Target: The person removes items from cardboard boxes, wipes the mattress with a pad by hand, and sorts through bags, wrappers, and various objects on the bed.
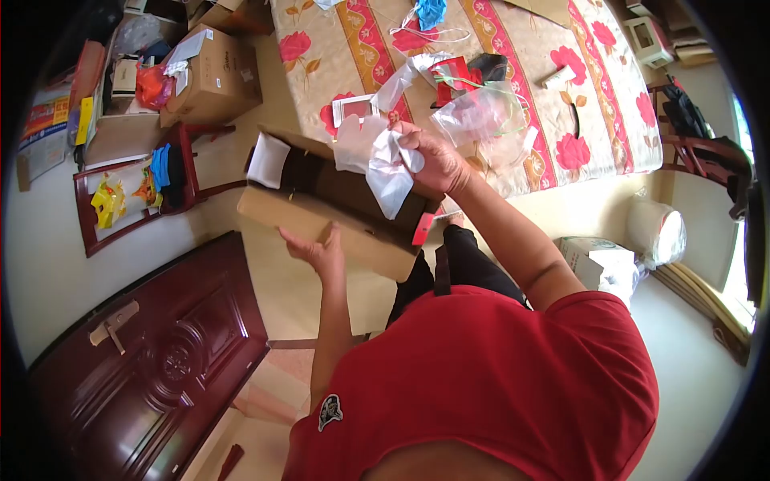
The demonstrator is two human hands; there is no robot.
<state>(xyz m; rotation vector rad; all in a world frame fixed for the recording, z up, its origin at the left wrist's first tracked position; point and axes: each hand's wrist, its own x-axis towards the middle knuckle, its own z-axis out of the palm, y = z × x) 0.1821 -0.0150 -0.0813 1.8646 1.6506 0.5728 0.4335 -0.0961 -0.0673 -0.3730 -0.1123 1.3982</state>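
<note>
Listed: two hands, one open cardboard box [325, 230], one bunch of thin white wrapping [388, 178]. The box lies in the upper centre of the frame, slanting down to the right, directly beyond the left hand [317, 252], which is spread open at its near outer wall. The right hand [437, 160] is closed, pinching the wrapping between thumb and fingers over the box's opening. Box: long, brown outside, dark within, one white piece [269, 160] at its left end, one red tab [423, 228] at its right. Wrapping: crumpled, partly translucent, hanging to a point. Upper right of centre, one counter [553, 160] under a floral cloth, carrying one white frame [355, 104], one blue item [431, 14] and clear plastic [485, 112]. Upper left, one large carton [216, 78]; lower left, one dark red door [172, 353].
</note>
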